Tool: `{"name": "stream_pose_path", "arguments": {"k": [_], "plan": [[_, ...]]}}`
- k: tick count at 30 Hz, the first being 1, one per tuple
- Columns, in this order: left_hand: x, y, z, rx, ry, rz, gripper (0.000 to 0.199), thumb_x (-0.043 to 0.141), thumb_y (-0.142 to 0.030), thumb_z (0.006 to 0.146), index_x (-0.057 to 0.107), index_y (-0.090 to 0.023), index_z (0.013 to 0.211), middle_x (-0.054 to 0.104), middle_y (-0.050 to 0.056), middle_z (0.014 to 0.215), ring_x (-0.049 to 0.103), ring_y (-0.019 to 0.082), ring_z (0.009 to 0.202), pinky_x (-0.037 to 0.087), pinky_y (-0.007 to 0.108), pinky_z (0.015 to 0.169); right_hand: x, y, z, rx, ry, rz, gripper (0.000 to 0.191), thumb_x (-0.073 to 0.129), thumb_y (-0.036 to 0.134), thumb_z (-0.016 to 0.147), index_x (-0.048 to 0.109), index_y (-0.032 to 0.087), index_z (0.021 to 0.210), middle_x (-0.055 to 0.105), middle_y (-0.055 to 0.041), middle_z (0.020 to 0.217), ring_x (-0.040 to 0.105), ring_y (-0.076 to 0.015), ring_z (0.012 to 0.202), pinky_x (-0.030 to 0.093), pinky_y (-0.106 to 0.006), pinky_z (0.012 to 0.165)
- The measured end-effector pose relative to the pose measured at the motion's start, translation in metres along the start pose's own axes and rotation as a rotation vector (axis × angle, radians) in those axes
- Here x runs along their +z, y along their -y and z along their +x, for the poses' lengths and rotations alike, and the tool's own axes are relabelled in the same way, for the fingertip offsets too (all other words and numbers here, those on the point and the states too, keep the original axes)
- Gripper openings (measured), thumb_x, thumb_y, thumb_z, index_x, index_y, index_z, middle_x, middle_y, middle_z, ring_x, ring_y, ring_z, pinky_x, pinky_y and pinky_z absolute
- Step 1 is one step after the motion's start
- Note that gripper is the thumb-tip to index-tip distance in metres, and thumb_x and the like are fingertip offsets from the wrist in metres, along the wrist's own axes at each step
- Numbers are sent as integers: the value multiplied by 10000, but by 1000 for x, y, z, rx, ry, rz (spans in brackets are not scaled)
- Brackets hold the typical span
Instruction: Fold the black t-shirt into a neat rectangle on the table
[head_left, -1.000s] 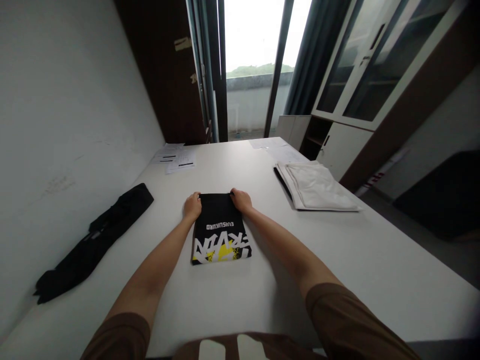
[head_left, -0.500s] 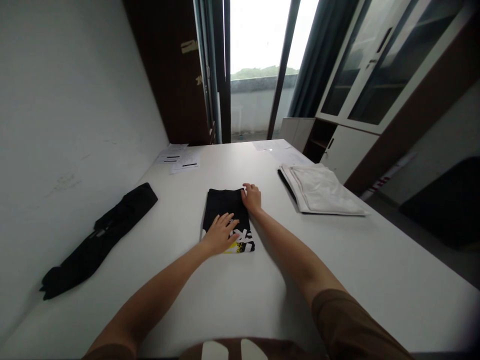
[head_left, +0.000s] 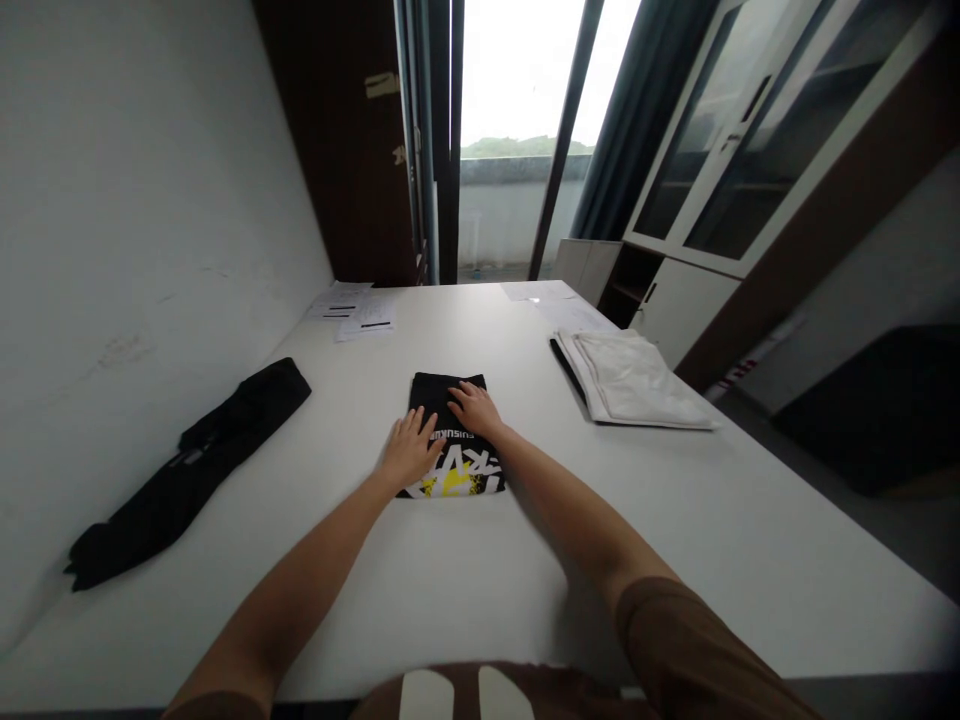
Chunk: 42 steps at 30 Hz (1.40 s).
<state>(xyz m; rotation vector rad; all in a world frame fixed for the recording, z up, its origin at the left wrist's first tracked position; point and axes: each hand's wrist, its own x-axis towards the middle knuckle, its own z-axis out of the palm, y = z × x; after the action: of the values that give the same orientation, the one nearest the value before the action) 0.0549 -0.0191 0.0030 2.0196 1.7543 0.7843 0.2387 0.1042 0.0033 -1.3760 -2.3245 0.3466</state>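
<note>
A folded black T-shirt (head_left: 457, 462) with a white and yellow print lies flat on the white table (head_left: 465, 580) in front of me. My left hand (head_left: 409, 447) rests on its left side, palm down with the fingers spread. Over its upper right part lies my right hand (head_left: 474, 408), also flat with fingers apart. Both hands cover parts of the shirt and its lettering.
A long folded black garment (head_left: 195, 465) lies at the left near the wall. On the right sits a stack of folded white cloth (head_left: 634, 375) with a dark layer beneath. Paper sheets (head_left: 364, 318) lie at the far left, and more paper (head_left: 574, 315) at the far right.
My right hand has moved left from the shirt's right edge onto its upper face. My left hand has slid left, uncovering more of the print.
</note>
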Motion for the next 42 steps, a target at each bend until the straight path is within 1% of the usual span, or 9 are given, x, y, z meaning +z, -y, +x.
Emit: {"name": "stream_pose_path", "arguments": {"k": [5, 11, 14, 17, 23, 27, 32, 38, 42], "plan": [[2, 20, 14, -59, -46, 41, 620, 598, -507, 937, 500, -224, 1479, 293, 145, 1651, 176, 342, 1548, -14, 530, 1242, 9, -10, 7, 60, 97, -75, 603, 439, 551, 1029, 410, 268, 1561, 279, -95, 1660, 168, -261, 1545, 114, -468, 1234], [-2, 29, 18, -86, -81, 64, 611, 557, -508, 958, 492, -197, 1480, 353, 195, 1613, 185, 378, 1541, -11, 594, 1225, -3, -33, 11, 158, 94, -88, 605, 417, 554, 1034, 403, 258, 1562, 247, -109, 1669, 135, -283, 1549, 88, -511, 1225], [-7, 20, 13, -31, -101, 87, 573, 549, -475, 968, 515, -189, 1463, 310, 180, 1636, 157, 364, 1550, -11, 572, 1239, -8, -46, 10, 199, 59, -79, 591, 432, 511, 1039, 407, 235, 1560, 261, -130, 1661, 147, -290, 1548, 105, -512, 1223], [-9, 2, 5, 104, -62, 88, 522, 547, -439, 976, 548, -208, 1444, 287, 130, 1655, 166, 321, 1554, -15, 505, 1262, -10, -55, 11, 193, 11, -57, 570, 460, 452, 1039, 413, 217, 1556, 296, -129, 1648, 189, -268, 1541, 156, -469, 1226], [-1, -48, -23, 504, 263, 211, 552, 465, -467, 1024, 430, -254, 1533, 335, 72, 1644, 240, 264, 1538, 112, 490, 1260, -10, -66, 16, 158, -171, 65, 442, 429, 342, 1047, 572, 201, 1440, 505, -77, 1529, 400, -191, 1450, 274, -338, 1212], [7, -66, -38, 694, 385, 314, 603, 383, -528, 1050, 317, -260, 1585, 313, 50, 1654, 182, 254, 1555, 56, 512, 1261, -7, -68, 17, 143, -206, 118, 404, 437, 339, 1040, 634, 234, 1377, 586, -46, 1453, 518, -194, 1361, 359, -340, 1177], [8, -71, -42, 724, 440, 357, 654, 317, -588, 1050, 244, -259, 1611, 247, 51, 1677, 136, 260, 1565, 21, 527, 1254, -5, -61, 12, 96, -131, 76, 373, 518, 384, 1007, 669, 298, 1337, 520, -4, 1517, 565, -240, 1318, 414, -377, 1153], [1, -78, -46, 798, 456, 296, 565, 344, -569, 1053, 363, -332, 1565, 351, 26, 1639, 221, 275, 1543, 86, 525, 1246, -3, -57, 8, 73, -76, 12, 399, 516, 413, 1008, 661, 276, 1354, 446, -27, 1572, 556, -262, 1327, 411, -386, 1160], [-1, -73, -39, 722, 358, 273, 538, 344, -508, 1068, 378, -297, 1562, 432, 38, 1594, 312, 247, 1506, 143, 485, 1247, -5, -57, 8, 55, -105, -10, 392, 517, 400, 1008, 665, 258, 1342, 442, -45, 1572, 488, -256, 1392, 382, -398, 1184]]}}
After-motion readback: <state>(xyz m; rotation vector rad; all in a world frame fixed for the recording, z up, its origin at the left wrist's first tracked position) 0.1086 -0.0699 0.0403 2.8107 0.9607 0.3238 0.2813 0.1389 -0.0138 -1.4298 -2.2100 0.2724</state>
